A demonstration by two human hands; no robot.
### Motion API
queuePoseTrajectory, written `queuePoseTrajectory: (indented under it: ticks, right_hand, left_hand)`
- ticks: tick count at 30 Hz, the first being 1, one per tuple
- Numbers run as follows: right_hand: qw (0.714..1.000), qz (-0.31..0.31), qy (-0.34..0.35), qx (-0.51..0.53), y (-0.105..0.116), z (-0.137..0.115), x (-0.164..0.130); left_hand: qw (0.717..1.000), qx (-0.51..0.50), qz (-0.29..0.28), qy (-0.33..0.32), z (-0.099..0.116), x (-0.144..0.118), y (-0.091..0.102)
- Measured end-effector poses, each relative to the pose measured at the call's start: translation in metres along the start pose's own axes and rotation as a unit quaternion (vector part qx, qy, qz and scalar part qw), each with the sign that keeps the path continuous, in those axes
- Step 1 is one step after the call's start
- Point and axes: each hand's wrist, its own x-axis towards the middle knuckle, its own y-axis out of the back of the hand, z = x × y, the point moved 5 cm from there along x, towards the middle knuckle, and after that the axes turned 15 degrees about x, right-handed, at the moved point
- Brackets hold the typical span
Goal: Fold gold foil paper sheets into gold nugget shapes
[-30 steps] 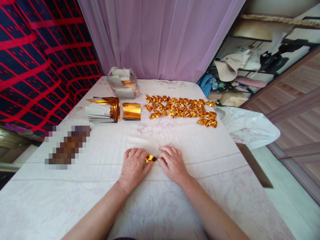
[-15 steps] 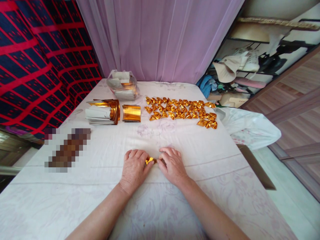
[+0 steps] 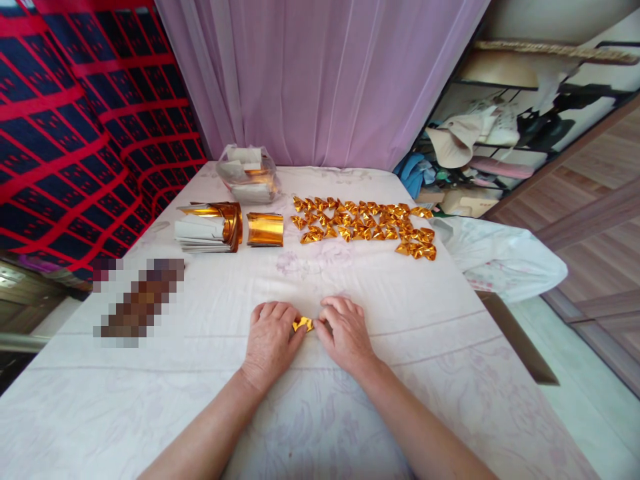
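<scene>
Between my hands, close above the tablecloth, is a small piece of folded gold foil paper (image 3: 303, 325). My left hand (image 3: 273, 337) is closed on its left part, thumb in front and fingers curled behind. At the right end of the piece, the thumb and forefinger of my right hand (image 3: 345, 333) pinch its tip; the other fingers are bent over the table. Farther back lie several rows of folded gold paper pieces (image 3: 367, 220). Left of them is a short stack of gold foil sheets (image 3: 265, 229), beside a bigger stack of sheets (image 3: 205, 230) with pale backs.
A clear plastic bag (image 3: 249, 175) of more sheets stands at the back left. A blurred-out patch (image 3: 143, 300) covers something on the left side. Past the right edge are a white plastic bag (image 3: 510, 257) and a crowded shelf (image 3: 480, 140). A purple curtain (image 3: 320, 80) hangs behind the table (image 3: 320, 413).
The gold piece has turned slightly between my fingers, and more of its bright face shows. Both hands stay nearly in place; the whole view has shifted a little.
</scene>
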Motion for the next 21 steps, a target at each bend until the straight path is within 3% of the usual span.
queuePoseTrajectory:
  ticks: [21]
  right_hand:
    - [0.999, -0.002, 0.012, 0.046, 0.0003, 0.0051, -0.0007]
  left_hand:
    - [0.999, -0.040, -0.027, -0.002, -0.0055, -0.0009, -0.0018]
